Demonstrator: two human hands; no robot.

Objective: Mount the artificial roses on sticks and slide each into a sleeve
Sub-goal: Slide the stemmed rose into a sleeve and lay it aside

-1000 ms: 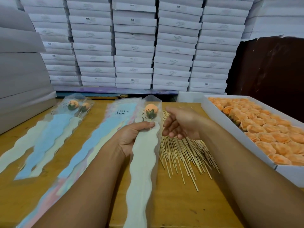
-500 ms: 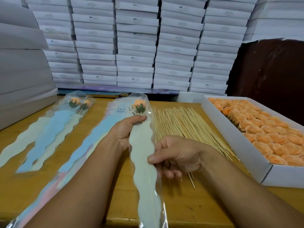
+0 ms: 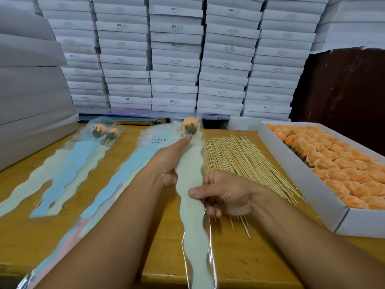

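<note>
The person holds one filled sleeve point(image 3: 190, 184) up off the surface point(image 3: 229, 257), its long axis running from the near edge away toward the stacked white boxes point(image 3: 175, 59). The rose point(image 3: 190, 124) sits at the sleeve's far end, stick hidden behind the cream wavy card inside. The left hand point(image 3: 166, 161) holds the sleeve's upper part from the left, thumb pressed along the front just below the rose. The right hand point(image 3: 223, 192) pinches the sleeve's middle from the right, thumb on the front and fingers curled behind. Both grips are narrow and closed on the sleeve.

I judge this rose is seated and the piece is ready to be laid down. The finished sleeves point(image 3: 68, 163) lie left of the held sleeve, pointing the same way, so the left hand is the nearer one to carry it across without turning it.

Right of the held sleeve lies the pile of sticks point(image 3: 245, 163), touching nothing but the surface, and beyond that the tray of loose roses point(image 3: 295, 180). An empty stack of sleeves point(image 3: 129, 174) lies just left of the held one.
</note>
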